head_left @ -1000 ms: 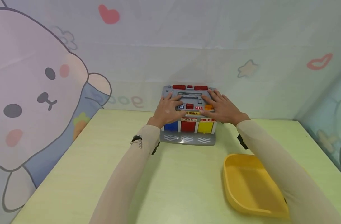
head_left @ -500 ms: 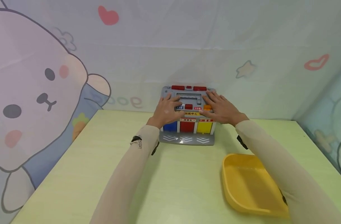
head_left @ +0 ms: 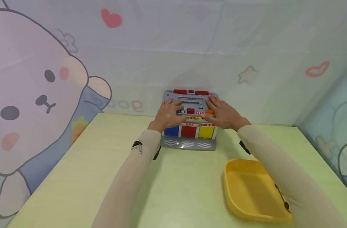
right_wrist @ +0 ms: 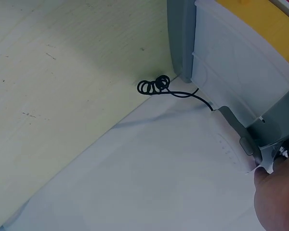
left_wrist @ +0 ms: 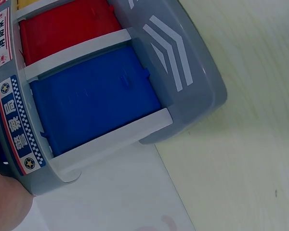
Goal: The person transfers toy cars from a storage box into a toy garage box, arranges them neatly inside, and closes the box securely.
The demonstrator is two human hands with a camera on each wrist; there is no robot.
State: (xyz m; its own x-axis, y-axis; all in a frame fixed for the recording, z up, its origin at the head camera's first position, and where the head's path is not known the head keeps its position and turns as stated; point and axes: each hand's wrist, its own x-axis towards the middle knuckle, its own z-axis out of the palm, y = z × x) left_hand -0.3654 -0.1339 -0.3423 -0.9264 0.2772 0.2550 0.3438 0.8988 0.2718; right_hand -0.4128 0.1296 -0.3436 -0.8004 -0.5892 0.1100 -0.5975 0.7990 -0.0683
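A grey toy garage [head_left: 190,145] stands at the back of the table, against the wall cloth. Its front has a blue door [left_wrist: 94,98], a red door [head_left: 189,131] and a yellow door [head_left: 206,132], all down. My left hand [head_left: 168,115] rests on the left of its top with the fingers spread. Over the right of the top lies my right hand [head_left: 224,113], fingers straight, near an orange button [head_left: 209,112]. Between the hands show a recessed handle [head_left: 191,100] and a red button [head_left: 190,111]. In both wrist views only a bit of each hand shows.
A yellow tray [head_left: 228,190] sits on the table at the front right, partly covered by the right sleeve [head_left: 279,167]. A coiled black cord [right_wrist: 156,85] runs from the toy's right side. A printed cloth [head_left: 150,69] hangs behind the table.
The head view has shifted slightly, so the scene sits a little lower and further left. Both hands stay in place on the toy garage's top.
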